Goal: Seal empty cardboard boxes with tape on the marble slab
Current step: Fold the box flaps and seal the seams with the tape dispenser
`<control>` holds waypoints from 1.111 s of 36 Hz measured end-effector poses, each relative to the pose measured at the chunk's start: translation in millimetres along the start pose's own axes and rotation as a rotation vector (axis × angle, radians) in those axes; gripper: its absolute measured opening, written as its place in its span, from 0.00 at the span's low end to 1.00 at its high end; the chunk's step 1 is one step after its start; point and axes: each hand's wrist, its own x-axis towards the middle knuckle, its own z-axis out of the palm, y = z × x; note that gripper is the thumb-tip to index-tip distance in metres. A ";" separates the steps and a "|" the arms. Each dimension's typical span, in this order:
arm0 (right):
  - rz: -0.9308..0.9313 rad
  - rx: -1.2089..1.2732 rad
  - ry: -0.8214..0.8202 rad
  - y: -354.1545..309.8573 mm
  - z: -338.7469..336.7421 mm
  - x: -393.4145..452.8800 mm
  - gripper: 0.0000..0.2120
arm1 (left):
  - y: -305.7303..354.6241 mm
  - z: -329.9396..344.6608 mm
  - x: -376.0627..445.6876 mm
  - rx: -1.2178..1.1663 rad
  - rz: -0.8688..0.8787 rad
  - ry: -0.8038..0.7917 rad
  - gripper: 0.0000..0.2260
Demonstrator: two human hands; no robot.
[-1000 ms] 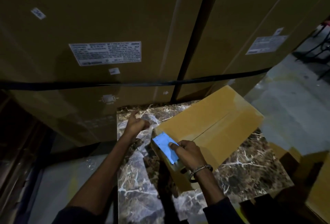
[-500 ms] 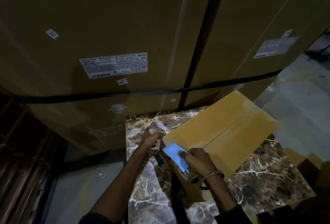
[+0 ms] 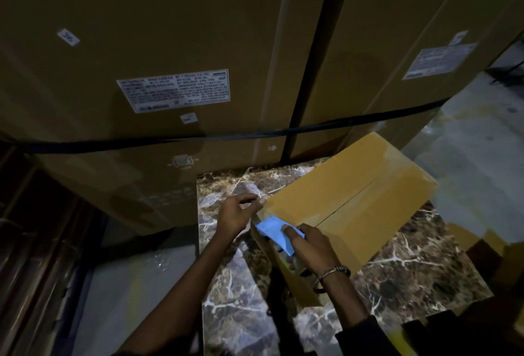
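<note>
Looking thru the head cam, the only view I get, I see the cardboard box [image 3: 348,199] lying flat on the marble slab [image 3: 411,265], flaps down, w/ the middle seam showing on top. Its long side runs from the near-left corner by the hands up to the far-right, so it points away & to the right. My right hand [image 3: 309,245] is curled round the blue tape dispenser [image 3: 276,232], held against the near end of the box right by the seam. My left hand [image 3: 235,215] is just beside that corner, fingers bent & pinching what looks like the loose tape end, tho it's too dark to be sure. I think we're at the start of a strip: tape getting stuck to the near end. Next move prob needs the end pressed down firm, then the dispenser pulled straight along the seam to the far-right end. Big brown cartons [image 3: 170,72] w/ a black strap [image 3: 198,138] stand behind.
</note>
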 end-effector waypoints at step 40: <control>0.047 -0.460 0.110 17.9 -13.7 -43.4 0.30 | 4.0 3.5 -8.4 0.441 0.059 0.104 0.23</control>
